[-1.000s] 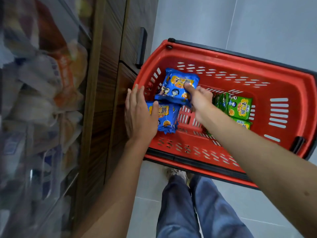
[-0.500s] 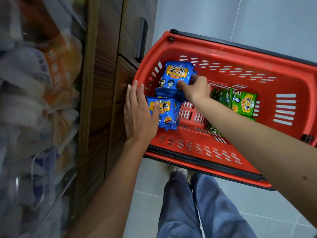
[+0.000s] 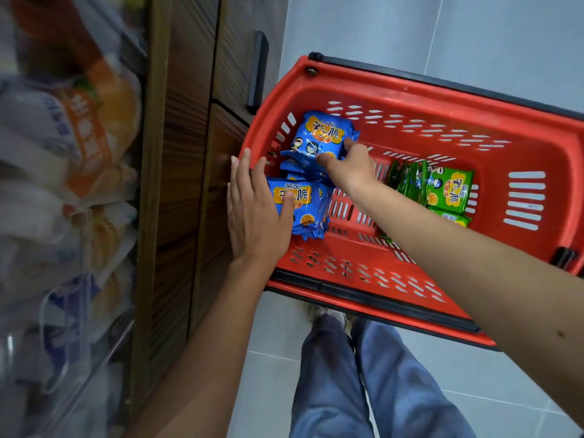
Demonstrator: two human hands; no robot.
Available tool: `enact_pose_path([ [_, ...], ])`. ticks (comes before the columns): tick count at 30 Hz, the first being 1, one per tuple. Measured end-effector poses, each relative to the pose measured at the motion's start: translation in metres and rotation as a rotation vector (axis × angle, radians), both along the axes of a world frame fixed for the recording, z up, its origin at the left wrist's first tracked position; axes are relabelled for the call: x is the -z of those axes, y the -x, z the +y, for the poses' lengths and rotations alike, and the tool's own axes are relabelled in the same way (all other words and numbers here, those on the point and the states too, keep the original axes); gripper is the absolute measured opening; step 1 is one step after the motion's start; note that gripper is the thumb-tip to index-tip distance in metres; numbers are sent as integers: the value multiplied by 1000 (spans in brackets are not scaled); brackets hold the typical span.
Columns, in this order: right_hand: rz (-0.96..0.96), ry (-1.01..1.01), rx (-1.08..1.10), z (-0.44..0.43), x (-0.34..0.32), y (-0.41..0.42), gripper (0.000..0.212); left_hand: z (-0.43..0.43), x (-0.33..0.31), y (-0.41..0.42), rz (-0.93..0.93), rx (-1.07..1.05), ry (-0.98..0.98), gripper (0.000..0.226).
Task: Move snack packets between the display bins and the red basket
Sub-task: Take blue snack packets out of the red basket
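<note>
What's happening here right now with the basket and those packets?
A person is sorting snack packets inside the red basket. The right hand grips the upper blue packet, while the left hand presses against a stack of blue packets at the basket's left end. Green packets lie apart toward the right. The display bins at left are blurred.

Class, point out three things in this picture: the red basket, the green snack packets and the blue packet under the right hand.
red basket (image 3: pixel 537 121): head view, on its far wall.
green snack packets (image 3: pixel 448 188): head view, front face.
blue packet (image 3: pixel 322 134): head view, printed front.
</note>
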State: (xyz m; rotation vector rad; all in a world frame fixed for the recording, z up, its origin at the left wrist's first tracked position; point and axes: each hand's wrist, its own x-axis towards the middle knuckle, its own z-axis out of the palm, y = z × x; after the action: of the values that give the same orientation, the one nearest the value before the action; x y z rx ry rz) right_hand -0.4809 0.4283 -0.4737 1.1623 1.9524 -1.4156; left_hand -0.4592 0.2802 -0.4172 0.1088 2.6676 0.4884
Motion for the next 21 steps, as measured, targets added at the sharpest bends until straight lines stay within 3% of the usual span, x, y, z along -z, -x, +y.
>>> enact_pose_path([
  [7,36,-63,15,3,6,-7,57,0,-1,0,-6,-6,-8,62],
  [12,57,-118,-7,3,7,-10,66,0,-2,0,0,-1,-7,60],
  [16,129,-176,25,6,-5,-22,49,2,-8,-3,27,57,12,51],
  [21,91,-204,124,20,-31,-60,46,15,-24,-8,-62,134,-92,40],
])
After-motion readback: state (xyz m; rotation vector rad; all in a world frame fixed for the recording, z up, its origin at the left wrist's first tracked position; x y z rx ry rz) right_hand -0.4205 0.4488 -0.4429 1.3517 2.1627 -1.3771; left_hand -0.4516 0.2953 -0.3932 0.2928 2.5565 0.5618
